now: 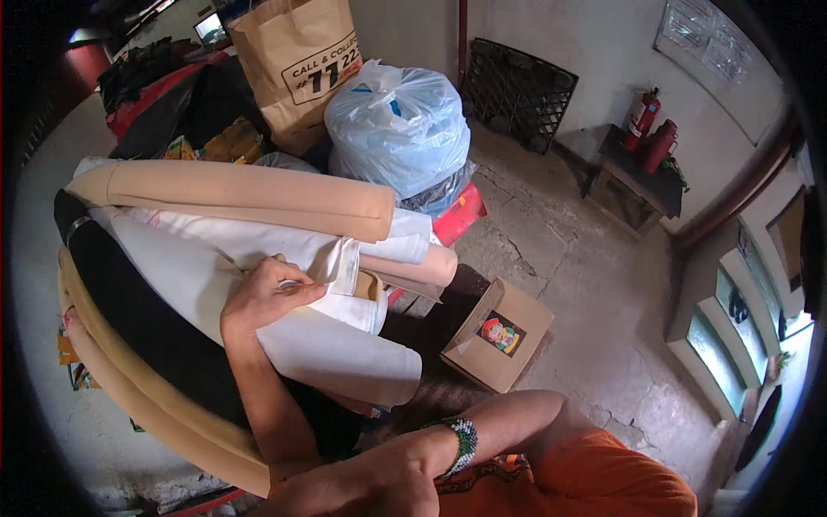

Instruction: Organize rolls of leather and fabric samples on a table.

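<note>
My left hand [274,294] pinches the loose edge of a white fabric roll [342,265] between thumb and forefinger. A tan fabric roll [252,194] lies above it, and another white roll [349,349] extends below the hand. Black [148,310] and yellowish rolls [123,336] curve along the left. Across my body lies my right arm, with a beaded bracelet at the wrist; my right hand [362,481] is low in the picture, over or beside my left arm, its fingers not clearly visible.
A closed cardboard box [504,336] with a picture sticker stands right of the rolls. Behind them are a brown paper bag [297,77] and a stuffed translucent plastic bag [400,136]. Red fire extinguishers [643,116] stand on a small table [636,174]. A black grate [517,94] leans against the wall.
</note>
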Motion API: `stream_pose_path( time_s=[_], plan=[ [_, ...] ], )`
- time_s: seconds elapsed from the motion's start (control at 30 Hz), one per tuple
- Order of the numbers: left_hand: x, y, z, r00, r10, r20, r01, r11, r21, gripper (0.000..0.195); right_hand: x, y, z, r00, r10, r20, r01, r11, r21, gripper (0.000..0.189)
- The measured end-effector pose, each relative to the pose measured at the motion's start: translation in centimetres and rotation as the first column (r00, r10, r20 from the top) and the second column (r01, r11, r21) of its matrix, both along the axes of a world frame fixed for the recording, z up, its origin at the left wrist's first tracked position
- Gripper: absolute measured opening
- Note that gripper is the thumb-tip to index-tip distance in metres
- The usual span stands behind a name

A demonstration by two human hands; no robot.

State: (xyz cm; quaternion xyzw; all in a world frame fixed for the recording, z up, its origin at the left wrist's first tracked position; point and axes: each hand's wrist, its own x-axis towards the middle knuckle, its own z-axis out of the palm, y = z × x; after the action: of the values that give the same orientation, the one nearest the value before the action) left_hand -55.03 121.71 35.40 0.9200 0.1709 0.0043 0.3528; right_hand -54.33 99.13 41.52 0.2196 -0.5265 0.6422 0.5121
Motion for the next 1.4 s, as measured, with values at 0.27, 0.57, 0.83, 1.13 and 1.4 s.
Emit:
stream_pose_path(
  time_s=[0.27,0.57,0.83,1.13,1.4],
  plan=[
    [-1.5,1.4,-0.1,0.999,0.039,0.013,-0.039,0.999,0.003,0.040,-1.4,-0.4,1.2,0.941,0.043,-0.335,-0.024,0.998,0.061,0.039],
    [-0.3,0.1,-0.8,0.961,0.128,0.245,-0.123,0.992,-0.037,0.022,9.5,7.6,-8.2,-0.484,-0.673,0.559,0.810,-0.102,0.578,0.047],
    [-0.6,2.0,-1.0,0.848,0.347,0.401,-0.191,0.905,-0.380,0.020,6.9,11.2,-12.6,-0.560,-0.632,0.536,0.810,-0.283,0.513,0.058],
    [0.0,3.6,-2.8,0.575,0.609,0.546,-0.422,0.793,-0.440,0.008,8.7,9.6,-13.7,-0.560,-0.628,0.541,0.783,-0.188,0.593,0.018],
    [-1.3,-1.1,-2.7,0.916,0.395,0.076,-0.331,0.633,0.699,0.022,10.4,7.8,-17.2,-0.723,-0.449,0.524,0.592,-0.013,0.806,0.017]
  ],
)
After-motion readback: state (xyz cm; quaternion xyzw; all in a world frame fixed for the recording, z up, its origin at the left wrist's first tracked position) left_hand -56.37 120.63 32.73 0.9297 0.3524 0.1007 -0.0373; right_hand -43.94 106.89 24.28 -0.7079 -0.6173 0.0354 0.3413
